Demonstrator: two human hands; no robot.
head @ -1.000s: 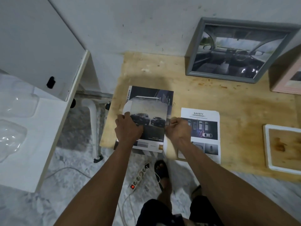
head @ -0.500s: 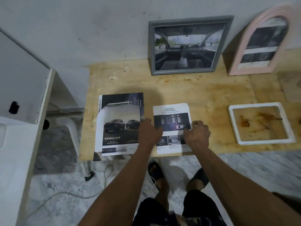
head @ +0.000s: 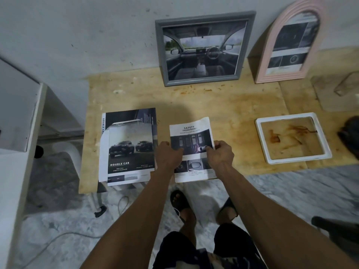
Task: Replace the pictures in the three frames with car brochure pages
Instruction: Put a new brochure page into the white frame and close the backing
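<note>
Left of the empty white frame [head: 293,139]: both hands, left hand [head: 168,156] and right hand [head: 219,153], pinch the SAFETY page [head: 192,131]; uneven pulling could crease or tear it.

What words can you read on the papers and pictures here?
"SAFETY": top of the page that both hands hold.
"DOUBLE CAB": cover of the brochure, below the two trucks.
"DOUBLE CA...": up the brochure's left edge, cut off.
All smaller print, and the page in the pink arched frame, is too blurred to read.

Your left hand [head: 169,155] and right hand [head: 220,153] pinch the SAFETY page [head: 191,140] mid-frame; white frame [head: 262,144] right, DOUBLE CAB brochure [head: 128,148] left, both flat.
</note>
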